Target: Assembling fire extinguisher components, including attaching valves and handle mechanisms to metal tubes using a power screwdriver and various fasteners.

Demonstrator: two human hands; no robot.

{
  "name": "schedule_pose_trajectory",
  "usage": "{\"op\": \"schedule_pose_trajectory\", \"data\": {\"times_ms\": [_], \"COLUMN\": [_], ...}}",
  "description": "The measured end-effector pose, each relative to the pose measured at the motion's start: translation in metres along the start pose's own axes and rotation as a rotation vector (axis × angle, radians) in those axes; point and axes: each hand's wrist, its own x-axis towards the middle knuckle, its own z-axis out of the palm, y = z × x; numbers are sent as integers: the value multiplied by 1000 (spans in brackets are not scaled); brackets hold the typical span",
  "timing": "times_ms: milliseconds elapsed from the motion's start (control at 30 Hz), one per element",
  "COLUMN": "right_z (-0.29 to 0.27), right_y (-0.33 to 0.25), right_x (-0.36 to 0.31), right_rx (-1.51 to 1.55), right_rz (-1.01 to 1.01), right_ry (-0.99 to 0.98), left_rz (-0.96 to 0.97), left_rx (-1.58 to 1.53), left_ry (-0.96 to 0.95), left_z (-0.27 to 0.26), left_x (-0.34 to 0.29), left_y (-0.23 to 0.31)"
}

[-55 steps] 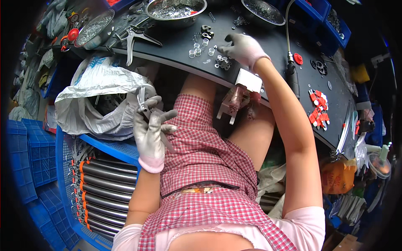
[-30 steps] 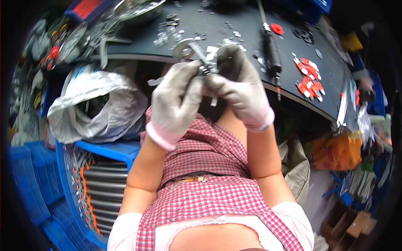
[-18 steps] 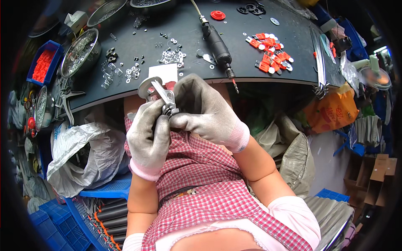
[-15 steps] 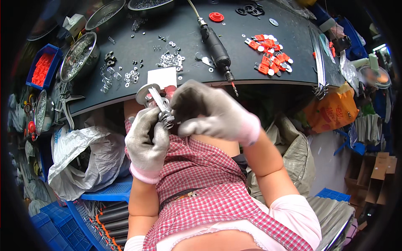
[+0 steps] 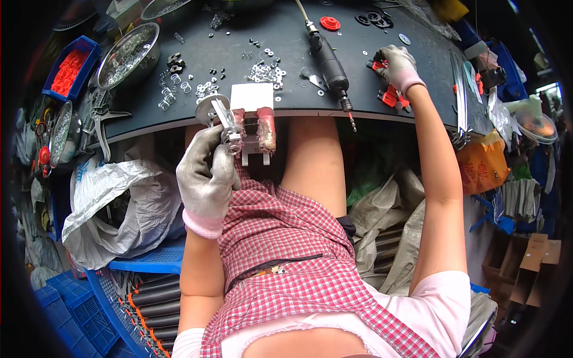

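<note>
My left hand [image 5: 209, 173], in a grey-white work glove, is closed around a metal part [image 5: 221, 116] with a round disc at one end. A coil spring [image 5: 231, 143] sits at the part's near end, by my thumb. My gloved right hand [image 5: 399, 67] is stretched out to the right side of the table. Its fingers are bent down over the pile of red plastic pieces [image 5: 391, 97] and pinch a red plastic piece [image 5: 377, 64] at their tips. The hand hides much of the pile.
A fixture with a white block [image 5: 252, 97] juts from the table edge beside my left hand. An air screwdriver [image 5: 328, 65] lies mid-table, its bit past the edge. Washers [image 5: 265, 73], springs [image 5: 167, 95], a metal bowl [image 5: 128, 56] and a blue bin [image 5: 71, 71] stand leftward.
My right hand has left the spot beside my left hand and moved right and away, onto the red pieces. The left hand still holds the metal part with its spring.
</note>
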Motion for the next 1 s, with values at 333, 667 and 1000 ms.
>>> {"op": "schedule_pose_trajectory", "data": {"times_ms": [333, 667, 1000], "right_z": [-80, -77, -76], "right_y": [-116, -239, -239], "right_x": [-75, -163, -155], "right_rx": [934, 2230, 2257], "right_rz": [-354, -189, -41], "right_ry": [458, -519, -752], "left_rz": [27, -18, 4], "left_rx": [-129, -25, -88], "left_ry": [72, 103, 87], "left_z": [-10, -16, -23], "left_x": [-1, -4, -2], "left_y": [2, 5, -14]}}
